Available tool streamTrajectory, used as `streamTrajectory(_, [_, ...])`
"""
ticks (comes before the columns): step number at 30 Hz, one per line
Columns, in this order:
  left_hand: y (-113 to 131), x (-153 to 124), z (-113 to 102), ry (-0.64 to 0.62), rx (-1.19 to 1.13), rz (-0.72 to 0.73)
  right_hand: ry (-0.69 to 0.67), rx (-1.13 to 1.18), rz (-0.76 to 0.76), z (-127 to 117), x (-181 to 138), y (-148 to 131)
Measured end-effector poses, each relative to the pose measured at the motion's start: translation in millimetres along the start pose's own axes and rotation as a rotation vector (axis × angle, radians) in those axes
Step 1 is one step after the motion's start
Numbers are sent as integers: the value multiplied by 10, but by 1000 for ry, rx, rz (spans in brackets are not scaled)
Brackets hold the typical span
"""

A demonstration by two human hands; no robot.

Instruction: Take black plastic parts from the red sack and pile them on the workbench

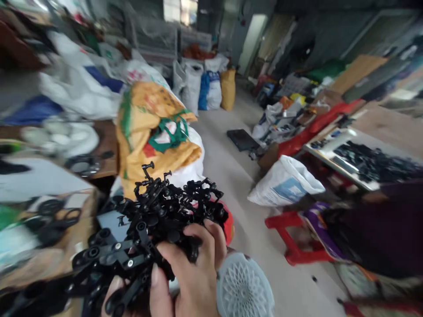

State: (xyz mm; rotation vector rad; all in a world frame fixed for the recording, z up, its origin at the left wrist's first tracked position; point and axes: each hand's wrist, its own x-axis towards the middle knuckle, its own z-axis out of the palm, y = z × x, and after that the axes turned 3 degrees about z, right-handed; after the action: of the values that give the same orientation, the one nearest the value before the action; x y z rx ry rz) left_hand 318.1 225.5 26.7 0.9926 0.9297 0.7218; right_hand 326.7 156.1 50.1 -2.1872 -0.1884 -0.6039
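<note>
Right hand (194, 273) gripping bundle of black plastic parts (155, 220), carrying it; left hand hidden, grip untellable; next needs set-down spot.

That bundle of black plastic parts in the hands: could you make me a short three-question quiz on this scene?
1. True or false: the black parts lie loose on the floor.
2. What sits right of the hand, at the picture's bottom edge? A) round pale grille B) red stool C) yellow sack
3. What colour is the stool on the floor?

Key
1. False: fingers grip the bundle.
2. A: the grille is beside the hand; the sack stands farther back.
3. Red.
</note>
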Motion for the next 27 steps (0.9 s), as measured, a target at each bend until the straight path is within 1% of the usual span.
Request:
streamTrajectory(2, [370, 11, -364, -19, -200, -10, -49, 100, -100, 9, -152, -424])
streamTrajectory(4, [706, 4, -758, -5, -347, -75, -126, 191, -198, 33, -351, -826])
streamTrajectory(6, [1013, 44, -1160, 15, -487, -136, -207, 270, -292, 126, -566, -1213])
streamTrajectory(7, [1160, 94, -1371, 36, -545, -126, -239, 320, -335, 209, -679, -1412])
streamTrajectory(9, [1436, 238, -1830, 85, -605, -33, -306, 442, -383, 429, -932, -1831])
streamTrajectory(12, [1756, 482, -2587, 178, -584, 156, -448, 620, -364, 804, -1410, -2465])
streamTrajectory(14, [1871, 655, -3089, 275, -535, 233, -574, 697, -321, 1075, -1784, -2833])
streamTrajectory(16, [1912, 860, -3564, 405, -490, 243, -694, 730, -280, 1389, -2179, -3131])
streamTrajectory(18, [1901, 1099, -4008, 531, -443, 222, -804, 700, -246, 1754, -2570, -3351])
streamTrajectory(20, [1865, 1355, -4416, 608, -381, 180, -930, 603, -264, 2150, -2920, -3494])
streamTrajectory(22, [1833, 1595, -4773, 636, -292, 118, -1075, 489, -331, 2547, -3197, -3570])
streamTrajectory(24, [1827, 1781, -5062, 622, -202, 40, -1184, 422, -388, 2909, -3374, -3604])
streamTrajectory(27, [1868, 1899, -5349, 549, -98, -61, -1278, 375, -414, 3320, -3441, -3633])
